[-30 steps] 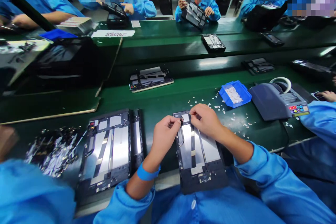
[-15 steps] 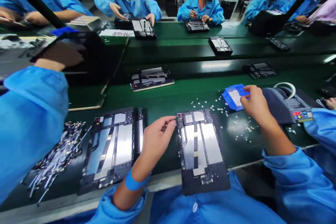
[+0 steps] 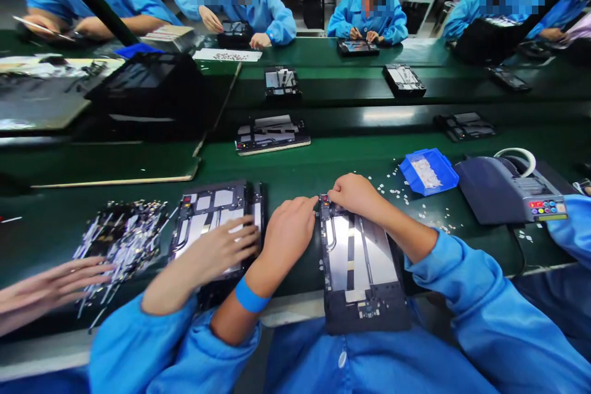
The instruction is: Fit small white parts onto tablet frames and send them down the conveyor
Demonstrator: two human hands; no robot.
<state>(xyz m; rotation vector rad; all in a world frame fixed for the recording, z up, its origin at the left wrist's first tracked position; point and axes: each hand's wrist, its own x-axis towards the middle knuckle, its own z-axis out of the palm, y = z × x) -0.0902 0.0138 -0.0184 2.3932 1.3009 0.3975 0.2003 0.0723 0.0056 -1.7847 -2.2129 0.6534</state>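
Observation:
An open tablet chassis [image 3: 364,271] with silver plates lies before me at the table's near edge. My left hand [image 3: 289,228], with a blue band on its wrist, is curled closed against the chassis's upper left edge. My right hand [image 3: 353,192] is pinched closed on the top left corner of the chassis; whatever sits in its fingertips is hidden. The two hands almost touch there.
A second chassis [image 3: 210,209] lies to the left with a co-worker's hand [image 3: 221,246] flat on it. Another co-worker's hand [image 3: 50,286] nears a pile of silver strips [image 3: 122,234]. A blue parts bin [image 3: 429,171], scattered white bits and a tape dispenser [image 3: 508,191] sit right.
My right hand came back from the blue bin to the chassis's top left corner. A co-worker's hand moved onto the left chassis. My left hand closed against the chassis edge.

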